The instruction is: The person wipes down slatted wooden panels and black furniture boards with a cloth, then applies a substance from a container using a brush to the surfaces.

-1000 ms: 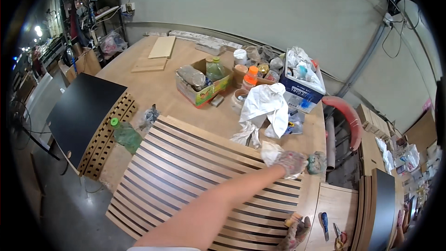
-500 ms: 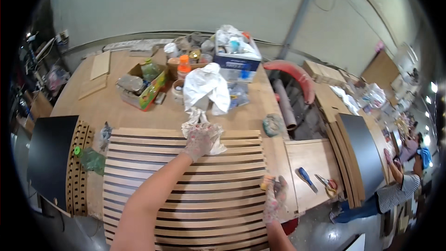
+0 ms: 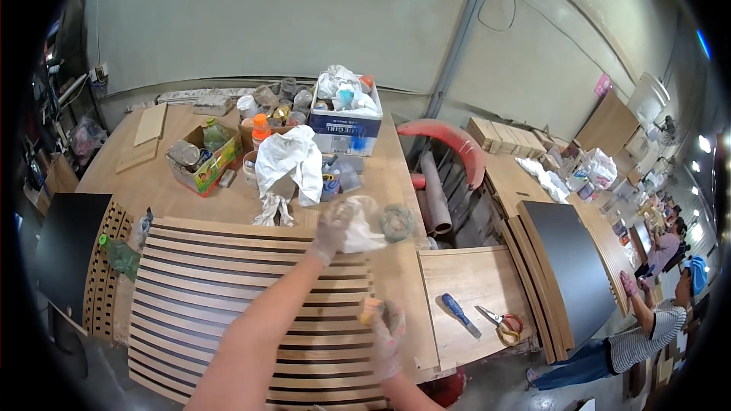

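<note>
In front of me lies a slatted wooden panel (image 3: 221, 281), pale strips with dark gaps between them. My left hand (image 3: 333, 228), gloved and blurred by motion, is closed on a white rag (image 3: 362, 230) above the panel's far right corner. A greyish-green round lump (image 3: 396, 223), perhaps a dish or wad, sits just right of the rag. Over the panel's right edge, my right hand (image 3: 388, 339), in a patterned glove, is closed on a small orange-yellow block (image 3: 370, 310). What the block is made of I cannot make out.
Behind the panel stand an open carton (image 3: 346, 133), a small box (image 3: 204, 171) with a bottle, and a draped white cloth (image 3: 289, 164). A blue-handled scraper (image 3: 461, 314) and scissors (image 3: 502, 325) lie right. Dark panels (image 3: 567, 266) are stacked beyond; a person (image 3: 651, 323) works at far right.
My left hand has lifted the white rag away from the panel's far edge and moved it right, toward the round lump. My right hand still holds the block. The whole view has shifted.
</note>
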Tool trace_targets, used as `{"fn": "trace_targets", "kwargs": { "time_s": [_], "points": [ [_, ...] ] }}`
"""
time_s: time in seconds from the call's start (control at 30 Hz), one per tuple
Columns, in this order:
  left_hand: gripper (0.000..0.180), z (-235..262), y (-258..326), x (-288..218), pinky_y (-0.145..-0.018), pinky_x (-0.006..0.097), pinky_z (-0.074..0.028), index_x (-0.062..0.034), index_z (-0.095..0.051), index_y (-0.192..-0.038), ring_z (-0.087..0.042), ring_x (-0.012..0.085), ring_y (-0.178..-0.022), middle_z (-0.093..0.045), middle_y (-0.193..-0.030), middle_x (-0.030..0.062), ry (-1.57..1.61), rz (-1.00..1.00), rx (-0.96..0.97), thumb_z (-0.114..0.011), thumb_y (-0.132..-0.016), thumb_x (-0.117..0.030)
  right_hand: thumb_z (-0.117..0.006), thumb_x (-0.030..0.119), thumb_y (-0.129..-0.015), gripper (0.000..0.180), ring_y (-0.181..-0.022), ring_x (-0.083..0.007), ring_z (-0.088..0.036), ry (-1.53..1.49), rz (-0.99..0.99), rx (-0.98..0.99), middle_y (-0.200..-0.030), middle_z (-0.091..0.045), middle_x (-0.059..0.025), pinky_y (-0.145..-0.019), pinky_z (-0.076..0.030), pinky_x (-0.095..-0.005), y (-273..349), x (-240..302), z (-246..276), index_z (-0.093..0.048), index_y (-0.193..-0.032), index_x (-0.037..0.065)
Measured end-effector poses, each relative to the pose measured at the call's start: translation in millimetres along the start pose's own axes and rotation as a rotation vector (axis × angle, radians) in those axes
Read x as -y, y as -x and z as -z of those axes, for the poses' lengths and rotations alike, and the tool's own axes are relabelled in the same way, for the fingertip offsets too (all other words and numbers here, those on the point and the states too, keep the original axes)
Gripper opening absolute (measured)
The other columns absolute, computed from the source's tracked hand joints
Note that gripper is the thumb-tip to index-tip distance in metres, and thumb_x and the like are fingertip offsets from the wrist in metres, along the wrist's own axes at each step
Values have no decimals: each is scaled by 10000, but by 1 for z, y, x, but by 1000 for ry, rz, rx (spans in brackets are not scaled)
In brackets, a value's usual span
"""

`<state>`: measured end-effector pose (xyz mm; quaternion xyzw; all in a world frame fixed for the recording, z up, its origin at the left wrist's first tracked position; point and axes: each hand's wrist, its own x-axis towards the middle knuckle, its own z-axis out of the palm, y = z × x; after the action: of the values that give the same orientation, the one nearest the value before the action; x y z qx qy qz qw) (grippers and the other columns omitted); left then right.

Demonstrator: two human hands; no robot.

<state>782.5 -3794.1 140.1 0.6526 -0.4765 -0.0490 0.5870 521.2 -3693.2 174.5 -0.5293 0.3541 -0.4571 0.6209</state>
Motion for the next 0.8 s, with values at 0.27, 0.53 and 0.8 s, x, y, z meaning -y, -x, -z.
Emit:
{"fn": "trace_targets", "kwargs": {
  "time_s": [0.27, 0.53, 0.8],
  "points": [
    [349, 121, 102, -100, -839, 332, -484, 41, -612, -1105, -632, 219, -937, -673, -991, 167, -120, 298, -106, -607, -885, -230, -666, 273, -855, 356, -959, -341, -598, 809, 646, 19, -1052, -637, -154, -874, -478, -429, -214, 26, 40, -619, -1102, 22],
    [237, 114, 156, -85, -795, 419, -469, 15, -621, -987, -601, 346, -842, -642, -909, 170, -346, 107, -100, -585, -854, -177, -621, 456, -844, 456, -1058, -294, -593, 1409, 542, 37, -1118, -633, -136, -887, -485, -417, -308, -52, 12, -624, -1145, 114],
    [307, 124, 171, -31, -885, 406, -454, 36, -622, -1062, -598, 342, -958, -644, -1021, 198, -388, 126, -135, -595, -880, -210, -627, 162, -816, 482, -1167, -331, -512, 656, 442, 127, -1214, -551, -160, -970, -433, -400, -231, -63, 155, -507, -1278, 95]
  ]
}}
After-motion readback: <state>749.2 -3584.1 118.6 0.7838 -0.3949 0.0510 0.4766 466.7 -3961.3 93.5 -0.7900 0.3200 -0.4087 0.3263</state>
